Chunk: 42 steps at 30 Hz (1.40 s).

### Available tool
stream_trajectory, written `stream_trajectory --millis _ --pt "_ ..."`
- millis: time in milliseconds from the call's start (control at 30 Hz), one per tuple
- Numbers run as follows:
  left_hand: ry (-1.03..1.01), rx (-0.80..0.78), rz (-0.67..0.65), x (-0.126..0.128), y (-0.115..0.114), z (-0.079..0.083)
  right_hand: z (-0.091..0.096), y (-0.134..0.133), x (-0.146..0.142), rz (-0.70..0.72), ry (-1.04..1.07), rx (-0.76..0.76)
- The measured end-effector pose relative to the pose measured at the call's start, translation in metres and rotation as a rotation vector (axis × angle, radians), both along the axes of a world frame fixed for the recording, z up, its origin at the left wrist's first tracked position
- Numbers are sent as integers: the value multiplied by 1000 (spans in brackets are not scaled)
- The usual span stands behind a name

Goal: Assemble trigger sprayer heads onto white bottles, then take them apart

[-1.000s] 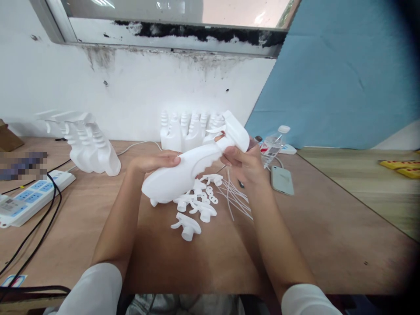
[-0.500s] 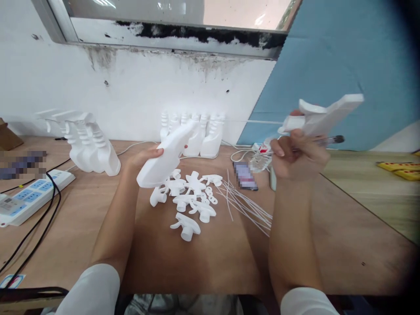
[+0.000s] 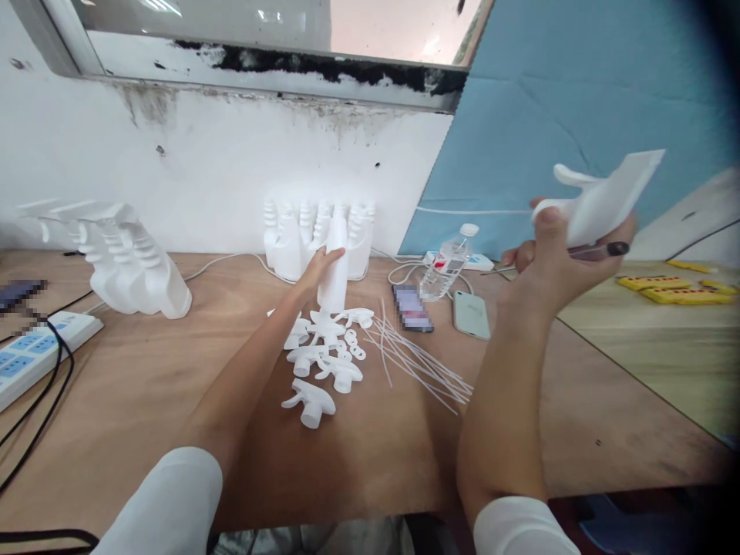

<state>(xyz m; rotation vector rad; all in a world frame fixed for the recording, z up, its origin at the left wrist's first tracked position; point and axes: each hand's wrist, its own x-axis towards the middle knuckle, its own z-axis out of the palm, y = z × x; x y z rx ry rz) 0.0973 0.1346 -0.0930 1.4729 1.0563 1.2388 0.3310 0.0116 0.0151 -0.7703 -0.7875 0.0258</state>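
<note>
Head view. Wooden surface [image 3: 144,385] against a stained white wall, blue panel to the right.

Left hand [image 3: 319,266]: arm stretched forward, grip closed around a white bottle [image 3: 334,270] standing upright on the surface, just in front of a row of like bottles [image 3: 301,239] by the wall.

Right hand [image 3: 555,254]: raised well above the surface at the right, grip clenched on a white spray head [image 3: 601,202]; its thin tube [image 3: 462,210] runs out level to the left. A dark-tipped pen [image 3: 601,249] lies across the same hand, under the spray head.

Between the arms on the surface: a heap of loose spray heads [image 3: 324,358], with a bundle of thin white tubes [image 3: 416,358] just to its right.

Further items: a group of finished spray bottles [image 3: 127,266] at the left; a power strip [image 3: 35,351] with black cable at the left edge; a water bottle [image 3: 448,262], two phones [image 3: 471,314] and yellow pieces [image 3: 664,289] at the right.
</note>
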Motion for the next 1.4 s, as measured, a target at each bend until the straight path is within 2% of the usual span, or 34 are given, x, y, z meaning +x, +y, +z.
stream_trajectory --millis 67,133,200,267,433,567,667,900,1033,1133,1233,1400 --pt "42 85 50 18 11 -7 0 1 0 -8 -9 7" --pt "139 148 162 34 19 -11 0 3 0 -2 -9 24" --pt "265 168 271 48 25 -14 0 5 -1 29 -13 41" --pt "382 159 321 60 29 -16 -1 7 -3 71 -15 41" --pt "580 168 335 79 40 -19 -4 13 -6 119 64 -5" --pt "572 200 357 82 45 -23 -6 17 -3 155 138 -39" --pt "576 204 324 80 46 -25 -7 20 0 190 164 -40" --pt "496 167 244 71 42 -23 -6 19 -6 194 92 -64" --pt "321 72 231 47 33 -9 -3 17 -10 195 30 -69" --pt "228 69 233 16 12 9 -1 13 -14 296 25 -62" --pt "35 136 214 -18 -23 33 2 6 -23 375 -61 -48" --pt "-6 316 80 -53 -93 82 4 -7 -44 463 -246 -72"
